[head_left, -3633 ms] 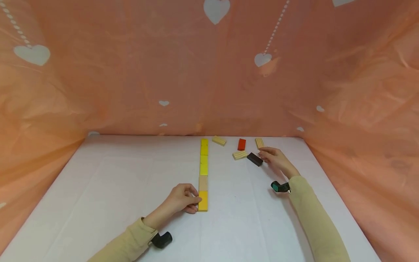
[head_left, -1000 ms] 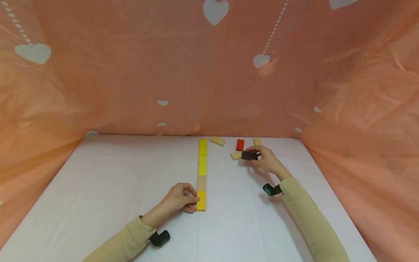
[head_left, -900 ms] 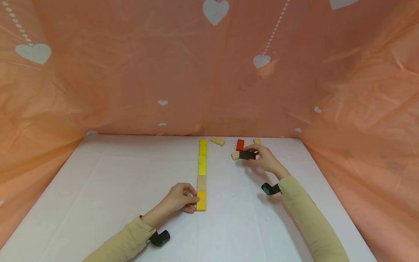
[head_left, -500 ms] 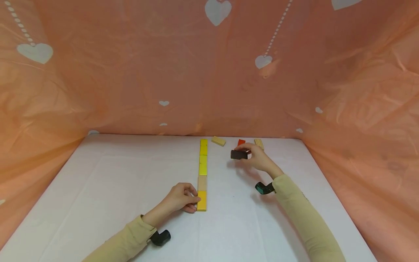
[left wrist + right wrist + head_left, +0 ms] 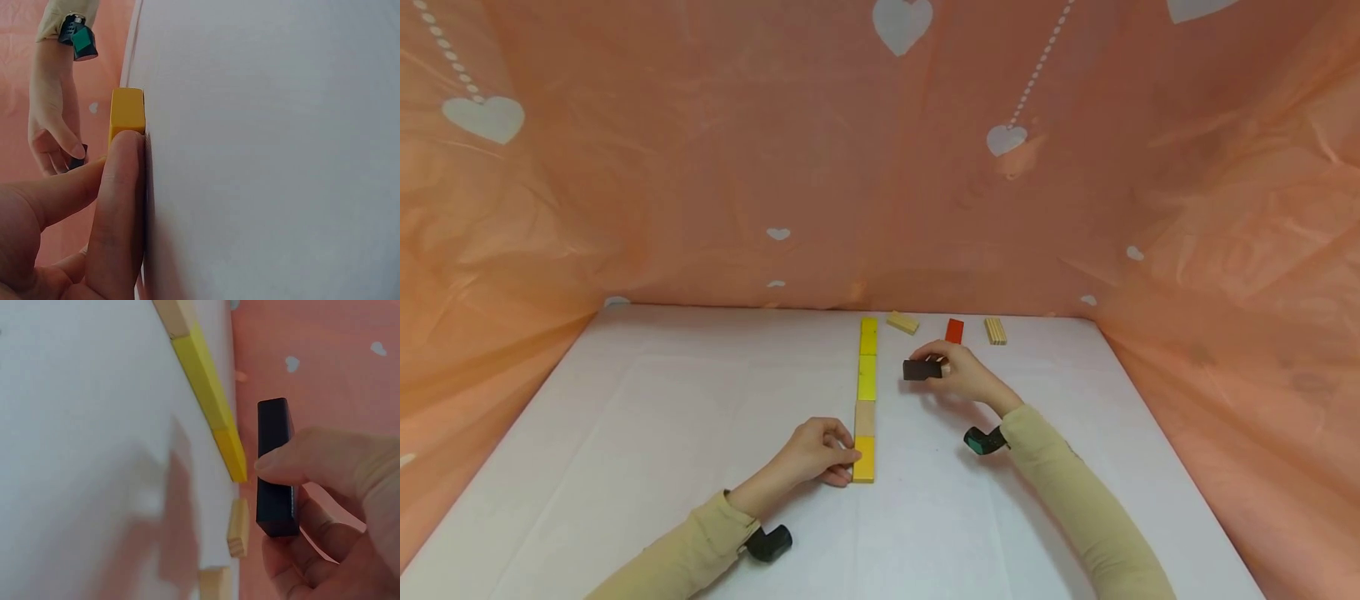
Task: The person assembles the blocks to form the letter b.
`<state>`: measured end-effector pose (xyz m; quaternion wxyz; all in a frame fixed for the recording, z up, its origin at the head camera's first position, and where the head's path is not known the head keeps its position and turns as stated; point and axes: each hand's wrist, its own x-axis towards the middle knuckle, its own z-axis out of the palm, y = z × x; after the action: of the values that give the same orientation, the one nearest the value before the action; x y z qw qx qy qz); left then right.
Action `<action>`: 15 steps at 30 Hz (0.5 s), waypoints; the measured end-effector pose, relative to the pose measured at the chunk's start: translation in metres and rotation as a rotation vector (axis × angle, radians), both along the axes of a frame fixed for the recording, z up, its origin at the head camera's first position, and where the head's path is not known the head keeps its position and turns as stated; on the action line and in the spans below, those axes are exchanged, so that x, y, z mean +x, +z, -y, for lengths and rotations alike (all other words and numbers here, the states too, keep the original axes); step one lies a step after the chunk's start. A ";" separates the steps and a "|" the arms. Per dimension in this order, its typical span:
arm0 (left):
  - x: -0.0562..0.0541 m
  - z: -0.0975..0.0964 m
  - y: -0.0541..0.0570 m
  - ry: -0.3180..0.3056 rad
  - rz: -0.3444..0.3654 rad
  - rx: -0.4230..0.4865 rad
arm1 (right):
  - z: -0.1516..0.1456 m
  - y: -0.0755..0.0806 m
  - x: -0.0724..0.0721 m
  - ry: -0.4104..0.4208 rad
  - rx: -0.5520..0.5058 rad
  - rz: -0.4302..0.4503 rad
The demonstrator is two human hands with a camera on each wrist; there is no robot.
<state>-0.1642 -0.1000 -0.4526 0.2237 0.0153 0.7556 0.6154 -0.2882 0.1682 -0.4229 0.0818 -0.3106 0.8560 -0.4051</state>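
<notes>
Two hands (image 5: 811,451) (image 5: 964,375), head-view-only red block (image 5: 954,331)

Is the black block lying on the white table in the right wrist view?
No, the right hand holds the black block raised off the white table, where its shadow falls apart from it.

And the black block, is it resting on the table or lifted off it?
Lifted off: the right hand holds the black block in the air, and its shadow lies apart on the white table.
</notes>
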 end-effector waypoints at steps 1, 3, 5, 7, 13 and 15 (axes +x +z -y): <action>0.000 0.000 0.001 0.002 0.001 -0.004 | 0.002 -0.002 0.000 0.004 0.003 -0.006; 0.000 -0.001 0.001 0.004 0.002 -0.011 | 0.005 -0.006 0.001 0.023 -0.001 -0.014; 0.000 -0.001 0.002 0.003 0.002 -0.013 | 0.009 -0.009 0.002 0.034 0.001 -0.014; 0.000 0.000 0.002 0.002 0.002 -0.013 | 0.012 -0.012 0.003 0.043 0.009 -0.002; 0.000 0.000 0.002 -0.003 0.015 -0.001 | 0.020 -0.019 0.007 0.065 0.028 0.022; 0.000 0.000 0.002 -0.001 0.023 0.000 | 0.022 -0.021 0.008 0.072 0.027 0.036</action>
<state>-0.1638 -0.1003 -0.4505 0.2324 0.0086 0.7531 0.6155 -0.2800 0.1460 -0.4438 0.1157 -0.3327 0.8482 -0.3955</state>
